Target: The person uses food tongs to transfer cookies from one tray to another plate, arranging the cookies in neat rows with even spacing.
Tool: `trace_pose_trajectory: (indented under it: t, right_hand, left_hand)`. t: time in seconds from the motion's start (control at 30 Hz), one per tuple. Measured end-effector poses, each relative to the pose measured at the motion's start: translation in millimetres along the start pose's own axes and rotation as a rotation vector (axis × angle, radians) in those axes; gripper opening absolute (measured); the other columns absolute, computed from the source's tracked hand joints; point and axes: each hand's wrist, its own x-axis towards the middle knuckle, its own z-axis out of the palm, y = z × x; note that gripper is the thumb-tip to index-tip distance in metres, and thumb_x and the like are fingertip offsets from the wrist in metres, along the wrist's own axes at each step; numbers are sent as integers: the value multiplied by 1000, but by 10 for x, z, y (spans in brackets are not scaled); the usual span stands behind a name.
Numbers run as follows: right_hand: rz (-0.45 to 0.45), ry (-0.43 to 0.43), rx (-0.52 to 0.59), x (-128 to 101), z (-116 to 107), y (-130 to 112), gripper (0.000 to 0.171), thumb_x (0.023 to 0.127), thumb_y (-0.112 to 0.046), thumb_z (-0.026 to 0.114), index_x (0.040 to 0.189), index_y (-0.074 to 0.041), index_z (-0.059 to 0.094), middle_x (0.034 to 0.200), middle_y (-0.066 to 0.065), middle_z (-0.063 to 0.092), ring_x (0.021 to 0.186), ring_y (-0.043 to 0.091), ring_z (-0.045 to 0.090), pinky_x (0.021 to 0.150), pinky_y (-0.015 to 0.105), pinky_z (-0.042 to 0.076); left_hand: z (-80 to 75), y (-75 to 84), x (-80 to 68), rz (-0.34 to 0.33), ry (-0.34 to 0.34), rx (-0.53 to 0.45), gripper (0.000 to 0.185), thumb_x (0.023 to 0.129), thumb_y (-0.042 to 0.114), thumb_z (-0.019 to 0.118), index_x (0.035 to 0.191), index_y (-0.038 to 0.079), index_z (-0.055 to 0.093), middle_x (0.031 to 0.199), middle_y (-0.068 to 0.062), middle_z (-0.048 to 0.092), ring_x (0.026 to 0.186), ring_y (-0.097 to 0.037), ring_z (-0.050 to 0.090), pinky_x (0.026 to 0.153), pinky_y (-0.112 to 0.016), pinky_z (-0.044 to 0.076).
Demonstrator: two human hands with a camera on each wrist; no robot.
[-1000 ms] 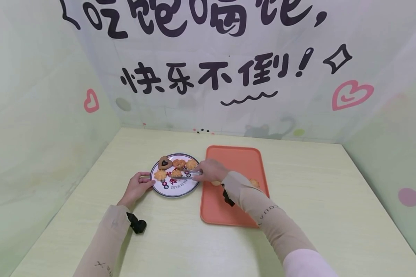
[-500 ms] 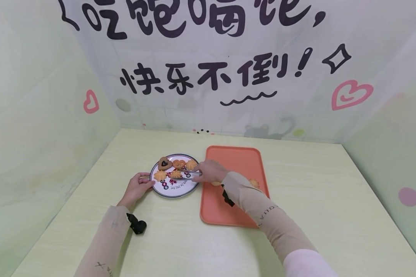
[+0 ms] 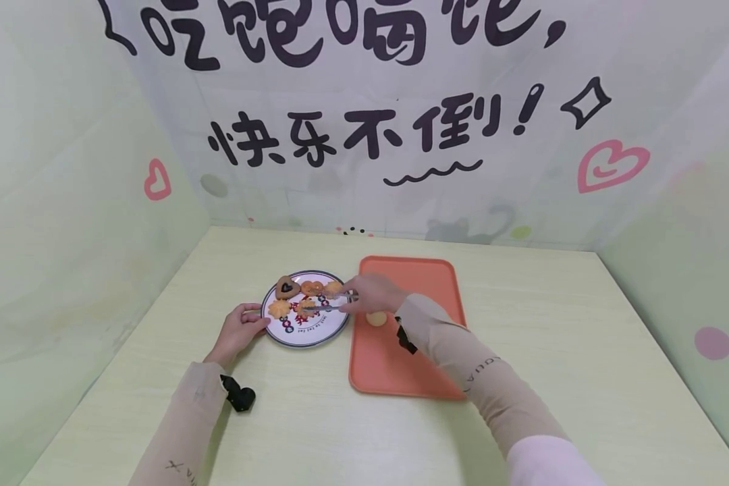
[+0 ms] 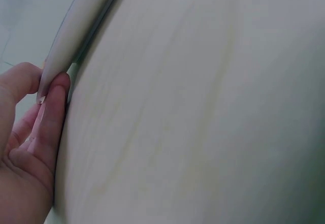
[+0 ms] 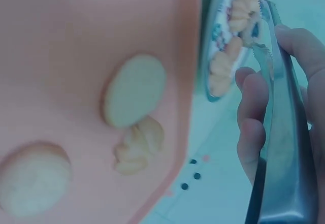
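Note:
A white plate with a dark rim holds several cookies, among them a dark heart-shaped cookie and an orange flower-shaped cookie. My left hand pinches the plate's left rim, thumb above and fingers below. My right hand grips metal tongs that point left, with their tips over the cookies in the middle of the plate. The right wrist view shows the tongs against my fingers and their toothed tips close together by the plate's cookies. Whether they grip a cookie is unclear.
An orange tray lies right of the plate with a round pale cookie near its left edge. The right wrist view shows two round cookies and a swirl cookie on it. Decorated walls enclose the pale wooden table.
My right hand has lifted slightly and shifted back, uncovering the round cookie on the tray. My forearm now hides the cookie farther right. The left hand has stayed on the plate rim.

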Motion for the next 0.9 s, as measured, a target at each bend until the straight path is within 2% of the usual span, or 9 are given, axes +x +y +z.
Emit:
trace_pose_trajectory:
  t: [0.13,0.23,0.4,0.5,0.7,0.9]
  right_hand:
    - [-29,28,24,-77,-159,19,46,81,-39,61,118,-13,58,98,-1,62,78,8,55,68,24,47]
    - [-48,58,42,-142,-273,86,43,82,-38,60,116,-14,59,84,-5,60,66,7,52,58,21,44]
    - [-88,119,108,-304,-374,280,30,83,-35,60,106,-17,62,63,-5,54,50,9,43,48,21,35]
    - [-86,147,128,-425,-359,431,29,82,-36,60,103,-17,63,60,-3,53,48,11,44,46,21,35]
    - [-30,123,168,-640,-224,697,38,85,-34,57,113,-8,60,63,5,57,49,18,53,46,24,43]
    - [-52,201,118,-768,-80,889,32,83,-30,61,105,-7,65,59,-3,55,47,9,42,47,24,34]
  left_hand:
    - [-12,2,-3,3,2,-7,45,84,16,60,122,3,41,94,-11,55,76,-12,55,67,-19,50]
    - [-15,5,-7,2,6,-4,45,84,16,60,123,3,40,95,-11,55,77,-12,55,67,-19,50]
    - [-7,4,-6,7,0,-22,45,83,14,60,122,2,40,94,-12,54,76,-12,55,67,-20,51]
    - [9,-8,-3,2,0,-11,45,84,15,60,122,2,41,94,-12,55,76,-13,55,67,-20,51]
    - [-3,-22,0,-11,0,16,46,84,19,60,123,4,40,97,-12,55,80,-14,55,68,-19,50]
    - [3,-13,8,0,-1,4,47,84,18,60,124,3,40,97,-12,55,79,-14,55,69,-20,50]
